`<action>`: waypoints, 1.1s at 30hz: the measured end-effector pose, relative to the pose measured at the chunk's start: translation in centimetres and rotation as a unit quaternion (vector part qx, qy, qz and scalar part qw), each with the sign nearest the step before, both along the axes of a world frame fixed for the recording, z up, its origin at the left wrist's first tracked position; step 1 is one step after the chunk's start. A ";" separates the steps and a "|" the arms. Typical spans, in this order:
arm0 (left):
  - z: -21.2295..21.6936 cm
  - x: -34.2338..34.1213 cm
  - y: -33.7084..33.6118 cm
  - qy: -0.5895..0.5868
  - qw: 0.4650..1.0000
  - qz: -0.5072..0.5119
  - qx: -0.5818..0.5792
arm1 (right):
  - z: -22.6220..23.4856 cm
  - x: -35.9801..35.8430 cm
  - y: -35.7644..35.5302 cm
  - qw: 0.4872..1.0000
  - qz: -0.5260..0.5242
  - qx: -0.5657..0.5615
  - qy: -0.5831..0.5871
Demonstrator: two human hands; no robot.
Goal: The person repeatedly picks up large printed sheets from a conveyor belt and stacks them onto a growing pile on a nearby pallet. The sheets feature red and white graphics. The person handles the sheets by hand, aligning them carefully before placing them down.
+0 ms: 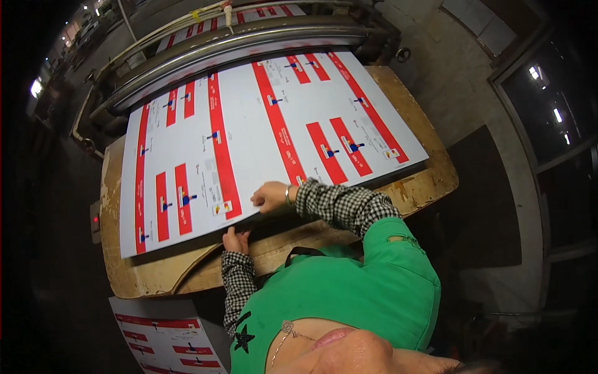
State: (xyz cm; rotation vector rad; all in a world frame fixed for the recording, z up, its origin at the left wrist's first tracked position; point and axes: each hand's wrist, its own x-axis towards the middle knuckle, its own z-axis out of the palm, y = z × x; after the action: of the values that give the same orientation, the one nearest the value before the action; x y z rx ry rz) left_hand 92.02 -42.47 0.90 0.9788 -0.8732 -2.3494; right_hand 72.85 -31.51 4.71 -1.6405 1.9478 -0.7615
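A large white printed sheet [246, 134] with red bands and small blue figures lies in front of me on a worn wooden table. Its far edge runs in under a long metal roller [230, 56]. My right hand [272, 196], with a bracelet at the wrist, is closed on the near edge around its middle, fingers curled over the top. Just left of it and lower, my left hand [237, 239] meets the same edge from below with bent fingers. Its fingertips are partly hidden by the sheet. Both forearms wear black-and-white checked sleeves.
The wooden table [430, 171] has chipped, rounded edges. More printed sheets [165, 333] sit lower down at the left. A small handwheel [403, 55] sticks out at the machine's right end. A box with a red light [96, 219] is beside the table's left side.
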 end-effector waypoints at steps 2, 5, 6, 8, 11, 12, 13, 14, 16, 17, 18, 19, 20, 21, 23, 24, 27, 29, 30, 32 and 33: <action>-0.1 0.8 -0.1 0.018 1.000 -0.023 -0.001 | 0.5 -0.9 -1.5 0.998 -0.015 0.062 0.014; -0.4 0.5 -0.7 0.013 0.999 -0.040 0.002 | -1.9 -4.2 -4.4 0.979 -0.176 0.043 0.093; 1.1 0.1 -0.2 0.019 0.999 -0.045 0.007 | -2.1 -4.4 -4.6 0.975 -0.203 0.036 0.080; -0.1 0.9 -0.9 0.021 0.999 -0.046 0.009 | 0.0 -2.9 -4.4 0.982 -0.159 0.045 0.095; 0.8 0.6 -0.7 0.030 0.997 -0.072 0.010 | 1.8 0.8 -1.6 0.975 -0.009 0.108 0.196; 1.3 0.6 -0.6 0.033 0.997 -0.064 0.012 | 2.1 2.2 -0.5 0.967 -0.002 0.118 0.228; 0.2 1.0 -0.9 0.028 0.997 -0.063 0.028 | 2.6 3.0 0.2 0.957 0.008 0.125 0.261; -0.8 1.5 -1.2 0.037 0.997 -0.067 0.016 | 2.4 2.8 0.2 0.963 0.024 0.115 0.243; -1.6 1.7 -1.5 0.064 0.994 -0.094 0.003 | 2.6 1.6 0.3 0.971 0.034 0.104 0.213; -1.8 1.8 -1.7 0.076 0.991 -0.109 0.001 | 3.3 0.7 -0.3 0.974 0.062 0.133 0.172; -1.0 1.4 -1.4 0.055 0.994 -0.099 0.011 | 3.5 -0.2 -0.7 0.976 0.082 0.140 0.145; 0.2 1.1 -0.8 0.022 0.997 -0.065 0.018 | 3.5 -0.7 -1.1 0.976 0.108 0.147 0.119; 0.8 1.0 -0.4 0.017 0.999 -0.041 0.027 | 4.1 -0.8 -0.9 0.990 0.072 0.091 0.075; 1.1 1.0 -0.5 0.011 0.999 -0.020 0.035 | 5.4 -0.9 -0.7 0.998 0.032 0.035 0.028; -3.5 1.9 -1.9 -0.059 0.997 -0.008 0.055 | 10.0 -0.2 -0.7 0.999 0.001 0.031 0.015; -1.4 1.1 -1.2 -0.041 0.996 0.010 0.080 | 10.6 0.0 -0.4 1.000 -0.009 -0.013 0.016; 2.5 0.7 0.0 -0.025 0.996 0.022 0.085 | 9.2 1.1 0.1 0.995 0.004 -0.095 0.028; 0.3 1.1 -0.6 0.000 0.996 0.011 0.089 | 7.4 2.1 0.7 0.993 0.016 -0.119 0.023; 0.3 1.3 -0.7 0.032 0.996 0.014 0.082 | 6.2 2.4 0.9 0.992 0.016 -0.126 0.015; 1.8 0.9 -0.6 -0.044 0.997 0.017 0.056 | 5.2 2.4 1.3 0.998 0.028 -0.027 0.042; 2.8 0.8 -0.6 -0.081 0.996 0.019 0.041 | 4.5 2.2 1.3 0.997 0.040 -0.046 0.056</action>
State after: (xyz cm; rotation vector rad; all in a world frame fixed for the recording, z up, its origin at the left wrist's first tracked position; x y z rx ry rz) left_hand 92.78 -43.09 3.74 1.2225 -0.8154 -2.3144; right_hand 75.08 -30.23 9.21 -1.8411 1.9359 -0.7524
